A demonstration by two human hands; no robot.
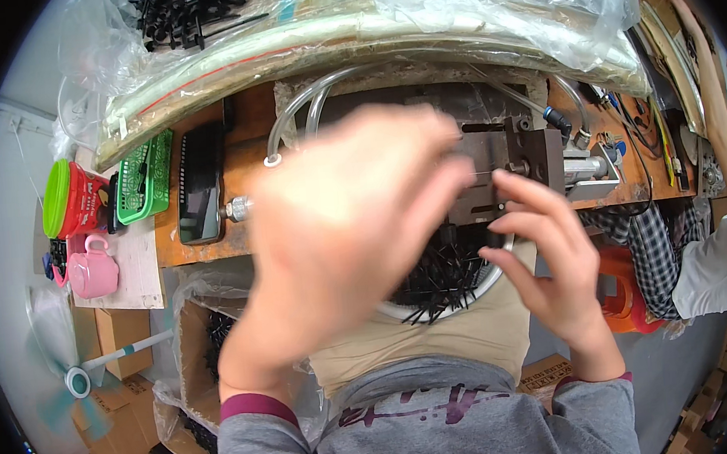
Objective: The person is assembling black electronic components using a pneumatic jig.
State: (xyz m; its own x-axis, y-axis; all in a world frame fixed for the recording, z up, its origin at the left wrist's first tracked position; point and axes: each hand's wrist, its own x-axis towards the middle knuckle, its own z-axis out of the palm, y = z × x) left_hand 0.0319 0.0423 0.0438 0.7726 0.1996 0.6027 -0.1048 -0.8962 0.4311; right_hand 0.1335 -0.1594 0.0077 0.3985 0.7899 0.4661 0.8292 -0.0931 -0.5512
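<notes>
My left hand [353,202] is raised over the bench, smeared by motion. Its thumb and fingers point right, toward a dark metal fixture [481,201]; whether they hold anything cannot be made out. At the fixture's near right side is my right hand [549,251], fingers curved and apart, with nothing clearly held. A thin pale line shows between the two hands, too fine to name. Below them, in my lap, a round pale-rimmed basin [497,280] holds many thin black plastic pieces [440,281]. My left hand hides much of the fixture.
Clear hoses [290,113] and an air cylinder [585,168] flank the fixture. Left on the bench lie a phone [201,197] and a green basket [145,180]; a pink cup [94,269] stands beyond. A plastic-covered ledge [349,44] runs across the back. A fan [77,382] stands lower left.
</notes>
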